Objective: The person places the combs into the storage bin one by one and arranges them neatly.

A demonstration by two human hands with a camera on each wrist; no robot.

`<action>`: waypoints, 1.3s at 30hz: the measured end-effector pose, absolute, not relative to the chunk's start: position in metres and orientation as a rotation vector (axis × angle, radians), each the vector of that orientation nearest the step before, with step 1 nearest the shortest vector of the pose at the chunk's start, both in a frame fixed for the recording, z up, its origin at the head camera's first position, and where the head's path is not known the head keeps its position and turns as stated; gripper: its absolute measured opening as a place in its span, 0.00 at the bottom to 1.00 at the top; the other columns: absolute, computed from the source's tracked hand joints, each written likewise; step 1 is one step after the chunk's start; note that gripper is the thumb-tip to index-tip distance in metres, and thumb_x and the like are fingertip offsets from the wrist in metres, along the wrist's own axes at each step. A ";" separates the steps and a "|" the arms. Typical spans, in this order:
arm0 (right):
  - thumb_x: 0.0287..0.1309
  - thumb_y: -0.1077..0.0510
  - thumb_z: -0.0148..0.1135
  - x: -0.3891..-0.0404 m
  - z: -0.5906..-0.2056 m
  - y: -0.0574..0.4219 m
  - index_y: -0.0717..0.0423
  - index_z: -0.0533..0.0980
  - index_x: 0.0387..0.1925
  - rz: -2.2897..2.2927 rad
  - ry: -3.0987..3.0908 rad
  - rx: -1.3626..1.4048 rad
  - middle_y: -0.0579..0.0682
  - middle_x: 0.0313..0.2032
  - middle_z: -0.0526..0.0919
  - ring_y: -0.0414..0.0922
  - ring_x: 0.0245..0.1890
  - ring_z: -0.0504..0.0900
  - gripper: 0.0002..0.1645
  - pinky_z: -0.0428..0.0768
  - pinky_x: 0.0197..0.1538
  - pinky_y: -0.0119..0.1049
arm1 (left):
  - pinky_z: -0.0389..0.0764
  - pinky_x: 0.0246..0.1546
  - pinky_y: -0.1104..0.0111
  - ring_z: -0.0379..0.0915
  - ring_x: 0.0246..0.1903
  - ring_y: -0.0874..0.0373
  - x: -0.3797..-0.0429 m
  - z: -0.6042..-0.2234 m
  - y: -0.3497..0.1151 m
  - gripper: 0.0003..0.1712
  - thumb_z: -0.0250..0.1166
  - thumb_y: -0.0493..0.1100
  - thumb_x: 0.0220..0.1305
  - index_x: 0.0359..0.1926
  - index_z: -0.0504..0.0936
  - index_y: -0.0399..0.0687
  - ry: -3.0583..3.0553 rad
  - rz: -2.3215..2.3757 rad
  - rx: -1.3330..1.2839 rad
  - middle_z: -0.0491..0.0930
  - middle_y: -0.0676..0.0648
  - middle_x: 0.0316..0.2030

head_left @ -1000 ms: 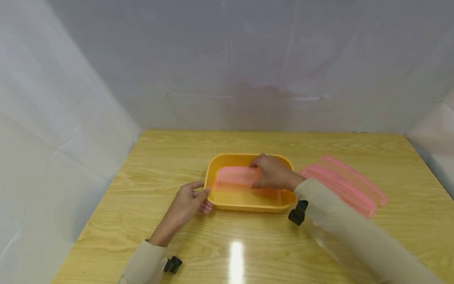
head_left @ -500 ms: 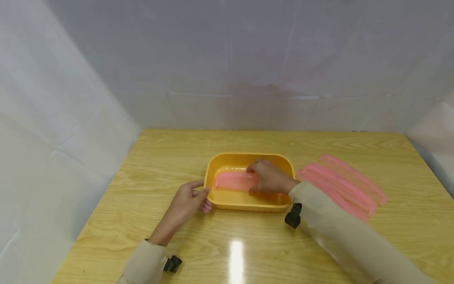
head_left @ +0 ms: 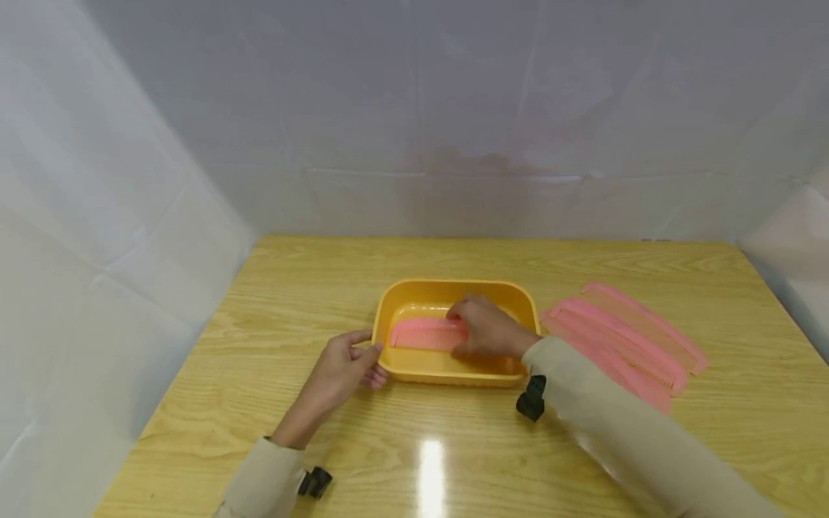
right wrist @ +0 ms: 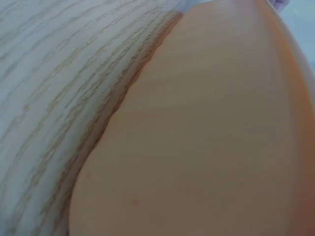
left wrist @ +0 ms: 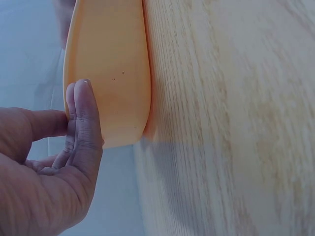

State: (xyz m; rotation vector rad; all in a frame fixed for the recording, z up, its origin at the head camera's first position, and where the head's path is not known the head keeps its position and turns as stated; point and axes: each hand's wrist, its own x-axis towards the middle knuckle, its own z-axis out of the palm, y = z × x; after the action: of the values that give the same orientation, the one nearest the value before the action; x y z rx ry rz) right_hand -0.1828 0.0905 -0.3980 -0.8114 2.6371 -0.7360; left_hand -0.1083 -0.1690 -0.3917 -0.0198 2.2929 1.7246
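Basin [head_left: 453, 378]: on the table [head_left: 311, 288], near mid-width.
Inner comb [head_left: 422, 335]: in the basin, towards its left end.
Loose combs [head_left: 630, 335]: on the table, right of the basin, partly overlapping.
Left hand [head_left: 341, 370]: at the basin's left end.
Right hand [head_left: 490, 329]: within the basin, at the inner comb's right.
Sheeting [head_left: 363, 115]: behind the table.

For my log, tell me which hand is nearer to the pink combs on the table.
Right. The right hand is inside the yellow basin, left of the pink combs; the left hand is farther away, at the basin's left end.
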 end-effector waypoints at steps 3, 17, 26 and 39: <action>0.52 0.57 0.78 -0.182 -0.399 0.090 0.69 0.77 0.57 -0.731 2.640 -0.813 0.59 0.53 0.78 0.56 0.55 0.73 0.34 0.77 0.62 0.48 | 0.89 0.32 0.55 0.84 0.27 0.46 -0.108 -0.392 -0.169 0.25 0.55 0.35 0.77 0.68 0.67 0.26 2.290 1.726 -0.015 0.85 0.33 0.29; 0.50 0.56 0.79 -0.182 -0.400 0.091 0.70 0.78 0.56 -0.725 2.673 -0.863 0.60 0.52 0.79 0.56 0.53 0.74 0.34 0.77 0.61 0.48 | 0.89 0.32 0.56 0.84 0.27 0.47 -0.109 -0.391 -0.169 0.25 0.55 0.36 0.77 0.69 0.66 0.27 2.288 1.725 -0.026 0.85 0.33 0.30; 0.51 0.55 0.79 -0.184 -0.390 0.096 0.72 0.75 0.59 -0.762 2.658 -0.802 0.64 0.56 0.78 0.59 0.57 0.75 0.38 0.76 0.64 0.50 | 0.89 0.32 0.57 0.84 0.28 0.45 -0.109 -0.394 -0.168 0.24 0.55 0.35 0.77 0.69 0.67 0.28 2.291 1.715 -0.047 0.85 0.32 0.31; 0.55 0.53 0.77 -0.187 -0.360 0.121 0.69 0.73 0.64 -0.837 2.688 -0.753 0.65 0.58 0.75 0.60 0.57 0.76 0.40 0.79 0.60 0.54 | 0.89 0.33 0.55 0.84 0.27 0.47 -0.109 -0.394 -0.168 0.24 0.55 0.36 0.77 0.69 0.67 0.29 2.292 1.711 -0.061 0.85 0.33 0.30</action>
State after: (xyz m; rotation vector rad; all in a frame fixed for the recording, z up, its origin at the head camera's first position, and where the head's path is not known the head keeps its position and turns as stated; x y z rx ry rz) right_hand -0.1870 0.1210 -0.3598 -0.7532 2.6884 -0.8367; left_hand -0.1089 -0.1680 -0.3942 -0.0613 2.2919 1.7110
